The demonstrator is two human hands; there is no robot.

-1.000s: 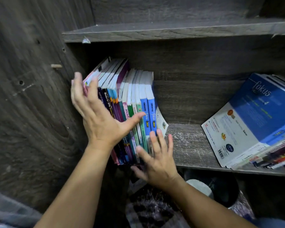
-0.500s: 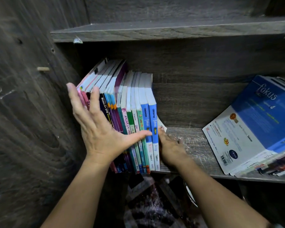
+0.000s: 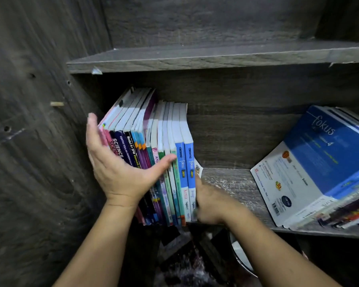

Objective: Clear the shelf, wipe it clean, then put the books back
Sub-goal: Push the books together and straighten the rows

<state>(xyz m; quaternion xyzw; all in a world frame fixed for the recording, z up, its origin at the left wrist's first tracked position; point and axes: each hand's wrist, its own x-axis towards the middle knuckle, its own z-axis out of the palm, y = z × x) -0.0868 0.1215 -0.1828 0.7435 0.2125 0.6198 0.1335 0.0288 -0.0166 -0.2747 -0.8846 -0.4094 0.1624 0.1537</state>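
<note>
Several upright books stand in a row at the left end of the grey wooden shelf, spines facing me and leaning left against the side panel. My left hand lies flat across the spines with fingers spread, thumb reaching to the green book. My right hand presses against the right face of the outermost blue book, its fingers partly hidden behind that book. A second stack of books, topped by a blue and white "fokus" cover, leans tilted at the shelf's right end.
An upper shelf board hangs just above the books. The dark side panel closes the left. Bare shelf lies between the two book groups. Below the shelf a dark patterned cloth and a round dark container show.
My right hand rose from below the shelf edge to the right side of the book row and pressed against it. The left hand stayed on the spines. The row stands straighter.
</note>
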